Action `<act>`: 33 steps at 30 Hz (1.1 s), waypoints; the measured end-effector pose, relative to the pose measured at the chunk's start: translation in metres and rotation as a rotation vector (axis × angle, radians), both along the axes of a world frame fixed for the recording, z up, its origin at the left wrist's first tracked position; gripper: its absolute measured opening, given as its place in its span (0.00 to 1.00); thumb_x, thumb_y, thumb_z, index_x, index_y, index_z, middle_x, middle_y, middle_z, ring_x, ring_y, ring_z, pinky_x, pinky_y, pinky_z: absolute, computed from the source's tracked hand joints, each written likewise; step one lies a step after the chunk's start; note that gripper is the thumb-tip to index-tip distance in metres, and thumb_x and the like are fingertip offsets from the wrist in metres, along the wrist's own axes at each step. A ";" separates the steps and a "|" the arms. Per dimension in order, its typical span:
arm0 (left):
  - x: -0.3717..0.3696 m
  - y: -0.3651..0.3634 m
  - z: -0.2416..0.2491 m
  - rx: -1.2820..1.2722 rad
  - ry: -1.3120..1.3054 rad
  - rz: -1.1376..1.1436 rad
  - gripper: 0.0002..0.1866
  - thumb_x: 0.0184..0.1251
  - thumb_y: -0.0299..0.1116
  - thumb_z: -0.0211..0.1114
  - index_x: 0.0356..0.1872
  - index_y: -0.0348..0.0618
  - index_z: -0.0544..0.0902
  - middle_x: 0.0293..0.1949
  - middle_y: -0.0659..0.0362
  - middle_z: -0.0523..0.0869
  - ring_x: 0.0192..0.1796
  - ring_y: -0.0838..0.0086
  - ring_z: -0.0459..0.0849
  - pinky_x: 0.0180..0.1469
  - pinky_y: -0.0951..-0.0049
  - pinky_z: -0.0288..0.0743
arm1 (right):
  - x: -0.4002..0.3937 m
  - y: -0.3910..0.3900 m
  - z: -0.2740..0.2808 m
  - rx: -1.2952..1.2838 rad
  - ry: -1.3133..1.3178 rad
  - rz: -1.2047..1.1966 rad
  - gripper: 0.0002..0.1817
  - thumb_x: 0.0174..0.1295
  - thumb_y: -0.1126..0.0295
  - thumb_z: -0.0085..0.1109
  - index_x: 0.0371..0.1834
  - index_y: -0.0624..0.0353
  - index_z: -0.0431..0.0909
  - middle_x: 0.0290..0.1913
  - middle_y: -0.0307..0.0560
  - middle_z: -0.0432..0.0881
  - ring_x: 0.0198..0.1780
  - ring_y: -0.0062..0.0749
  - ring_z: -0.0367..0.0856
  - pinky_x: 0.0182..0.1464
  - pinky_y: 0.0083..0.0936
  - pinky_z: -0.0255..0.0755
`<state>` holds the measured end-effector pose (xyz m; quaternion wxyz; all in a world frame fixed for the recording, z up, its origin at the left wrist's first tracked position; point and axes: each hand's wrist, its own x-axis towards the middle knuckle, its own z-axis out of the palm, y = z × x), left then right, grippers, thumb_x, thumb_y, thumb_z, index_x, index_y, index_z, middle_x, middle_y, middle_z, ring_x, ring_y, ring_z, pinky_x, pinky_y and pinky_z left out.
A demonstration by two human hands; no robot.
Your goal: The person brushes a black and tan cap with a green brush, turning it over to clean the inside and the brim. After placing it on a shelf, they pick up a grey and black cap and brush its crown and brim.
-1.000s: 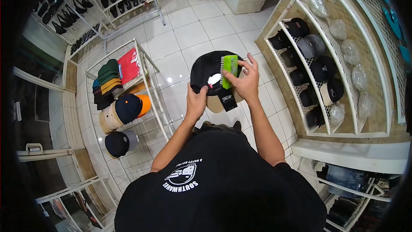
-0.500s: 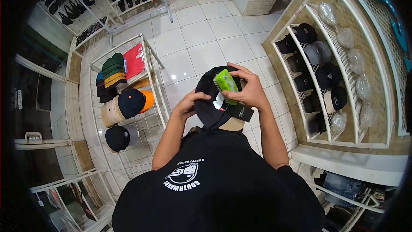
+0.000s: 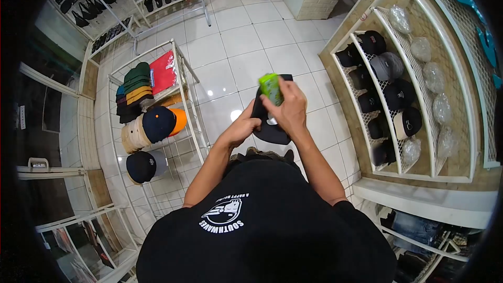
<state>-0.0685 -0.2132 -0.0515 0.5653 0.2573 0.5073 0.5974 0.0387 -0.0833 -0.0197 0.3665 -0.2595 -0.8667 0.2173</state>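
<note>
Perhaps the black cap (image 3: 272,135) at twelve o'clock, clamped by the left hand's (image 3: 240,129) fingers, could be twisted loose if the green brush (image 3: 271,87), clamped by the right hand's (image 3: 291,109), were pushed hard.

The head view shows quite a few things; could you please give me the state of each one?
Left hand: closed on the black cap.
Right hand: gripping the green brush.
Black cap: held, tilted.
Green brush: held at the cap.
Red packet: lying flat.
Clear plastic bundles: rounded, on the shelving.
</note>
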 end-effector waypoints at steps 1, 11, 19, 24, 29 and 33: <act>0.005 0.002 0.001 -0.030 0.066 0.039 0.46 0.54 0.15 0.50 0.80 0.50 0.57 0.43 0.60 0.76 0.36 0.77 0.73 0.39 0.77 0.70 | 0.001 -0.004 -0.004 -0.082 -0.036 0.100 0.34 0.52 0.60 0.76 0.62 0.65 0.79 0.46 0.57 0.82 0.43 0.47 0.84 0.43 0.36 0.80; 0.000 -0.001 0.007 0.009 0.106 0.061 0.47 0.54 0.16 0.50 0.82 0.49 0.54 0.44 0.57 0.78 0.38 0.76 0.76 0.40 0.75 0.73 | 0.017 -0.006 -0.008 -0.556 0.012 0.310 0.34 0.58 0.70 0.75 0.67 0.70 0.73 0.52 0.53 0.79 0.50 0.34 0.83 0.50 0.25 0.81; -0.002 -0.001 0.011 -0.036 0.104 0.081 0.48 0.53 0.14 0.51 0.82 0.47 0.54 0.46 0.61 0.78 0.38 0.78 0.74 0.40 0.79 0.71 | 0.012 -0.014 -0.006 -0.615 0.103 0.313 0.34 0.52 0.64 0.78 0.62 0.68 0.78 0.52 0.55 0.80 0.45 0.39 0.86 0.46 0.30 0.82; 0.006 -0.004 0.008 0.020 0.114 0.043 0.48 0.53 0.13 0.50 0.82 0.47 0.54 0.48 0.59 0.79 0.38 0.77 0.76 0.40 0.78 0.72 | 0.005 0.009 0.002 -0.287 0.088 0.009 0.34 0.50 0.61 0.80 0.59 0.68 0.79 0.46 0.54 0.81 0.43 0.39 0.86 0.45 0.30 0.82; 0.002 -0.005 0.009 -0.010 0.053 0.177 0.47 0.52 0.14 0.50 0.81 0.46 0.56 0.45 0.60 0.78 0.36 0.79 0.73 0.38 0.79 0.69 | 0.011 -0.012 -0.009 -0.436 0.038 0.212 0.38 0.50 0.55 0.80 0.60 0.67 0.80 0.43 0.51 0.82 0.38 0.33 0.84 0.39 0.28 0.79; 0.004 -0.008 0.010 0.038 0.101 0.017 0.45 0.54 0.14 0.49 0.79 0.48 0.60 0.44 0.58 0.78 0.36 0.78 0.74 0.38 0.77 0.71 | 0.002 0.019 -0.002 -0.187 0.039 -0.194 0.31 0.43 0.56 0.81 0.48 0.63 0.83 0.44 0.53 0.83 0.41 0.44 0.84 0.43 0.35 0.79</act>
